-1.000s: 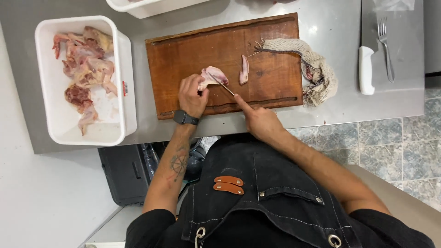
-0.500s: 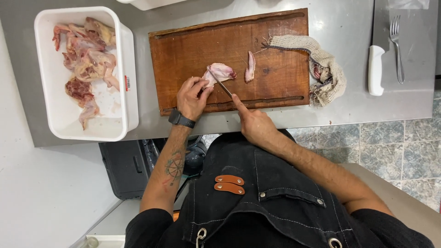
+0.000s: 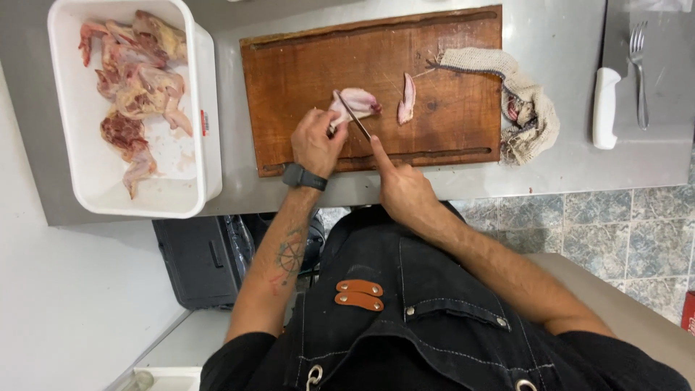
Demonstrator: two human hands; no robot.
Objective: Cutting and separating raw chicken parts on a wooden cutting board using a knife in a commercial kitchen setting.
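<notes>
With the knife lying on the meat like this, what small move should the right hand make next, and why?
Probably draw the knife back through the meat toward the body. The blade already lies across the piece, the left hand pins it on the board, and the right hand presses a forefinger along the spine. One strip lies cut off beside it.

- Left hand (image 3: 315, 141) lies palm down, fingers (image 3: 334, 130) curled forward, forearm bare with a dark band at the wrist.
- Right hand (image 3: 400, 187) is closed in a grip, index finger stretched forward.

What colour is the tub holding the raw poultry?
White; the tub shows best in the head view, left of the brown wooden cutting board.
</notes>
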